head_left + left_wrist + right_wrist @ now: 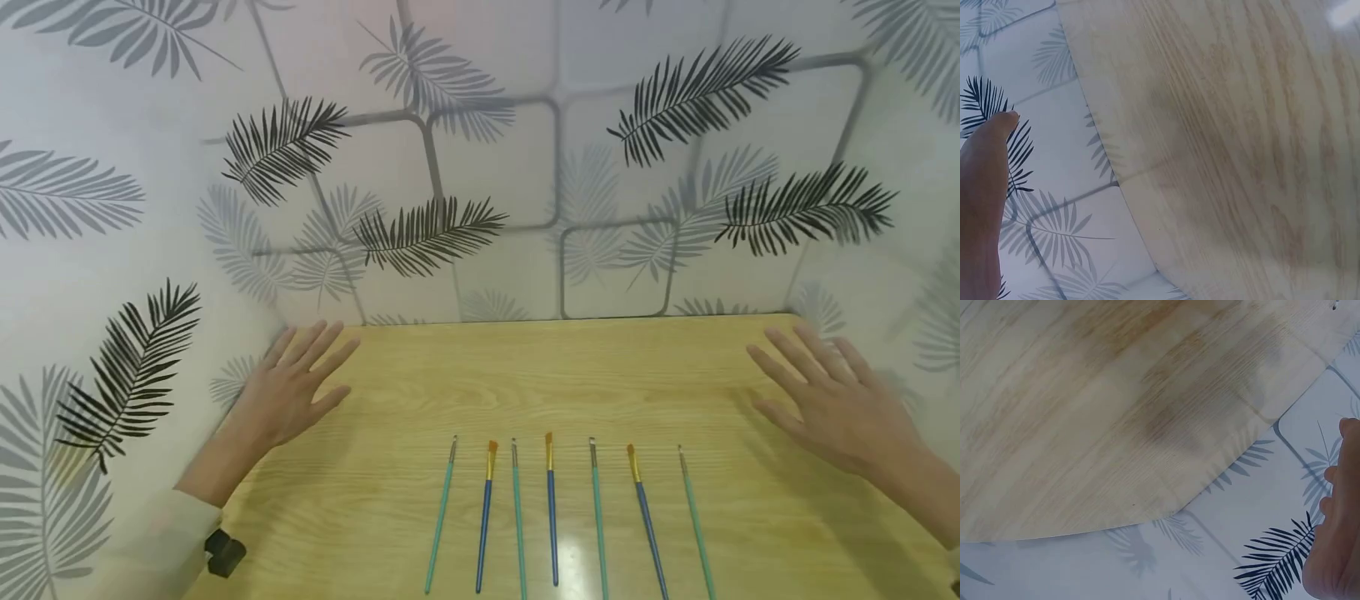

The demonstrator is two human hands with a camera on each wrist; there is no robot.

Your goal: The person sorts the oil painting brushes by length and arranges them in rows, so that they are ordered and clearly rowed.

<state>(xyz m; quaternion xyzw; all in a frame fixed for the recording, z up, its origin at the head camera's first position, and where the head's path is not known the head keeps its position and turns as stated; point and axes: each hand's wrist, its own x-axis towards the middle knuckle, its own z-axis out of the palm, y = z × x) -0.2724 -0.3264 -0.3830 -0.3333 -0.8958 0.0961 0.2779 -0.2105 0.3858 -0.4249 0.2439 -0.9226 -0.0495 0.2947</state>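
Several paintbrushes lie apart in a row on the wooden table, bristle ends toward the wall. Green-handled ones, such as the leftmost green paintbrush and the rightmost green paintbrush, alternate with blue-handled ones, such as the middle blue paintbrush with orange bristles. My left hand is held over the table's left side, fingers spread, holding nothing. Over the right side, my right hand also has its fingers spread and holds nothing. Each wrist view catches only part of a hand at its edge; no brush is gripped.
Behind the table rises a pale wall covering with grey and black leaf prints, reaching round both sides. A small black device sits at the left sleeve. The near ends of some brushes run past the bottom of the head view.
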